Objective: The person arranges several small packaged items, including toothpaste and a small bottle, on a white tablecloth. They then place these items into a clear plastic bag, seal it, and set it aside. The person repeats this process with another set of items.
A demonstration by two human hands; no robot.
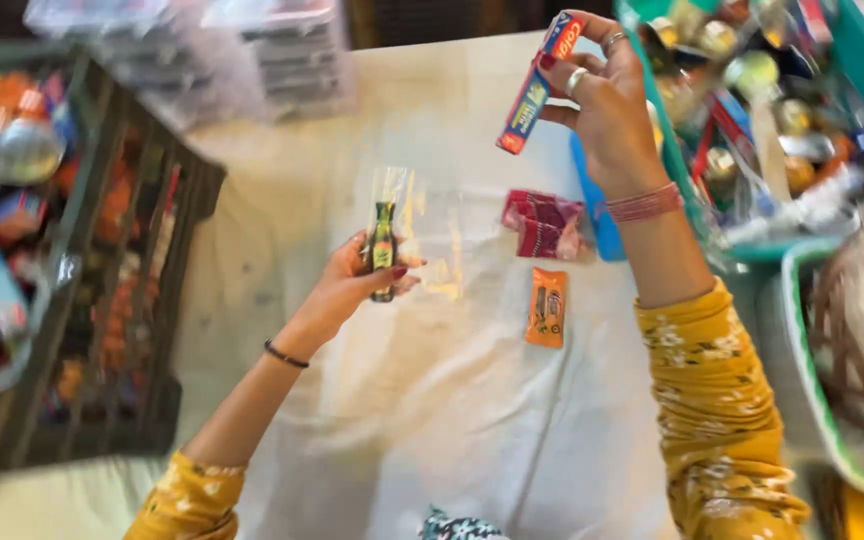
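Observation:
My left hand (pixel 352 285) holds a small dark green bottle (pixel 383 245) upright over the white cloth (pixel 432 400), in front of a clear plastic bag (pixel 427 225) lying on the cloth. My right hand (pixel 607 100) is raised at the upper right, gripping a long red and blue carton (pixel 537 85) tilted on a slant. Below that hand lie a dark red packet (pixel 544 224) and an orange sachet (pixel 546 307) on the cloth. A blue flat item (pixel 600 225) is partly hidden behind my right wrist.
A dark crate (pixel 102 290) full of colourful packets stands at the left. A teal basket (pixel 842 60) crowded with bottles and packets is at the upper right, a green-rimmed wicker basket (pixel 812 370) below it. Clear plastic drawers (pixel 252 60) sit at the back.

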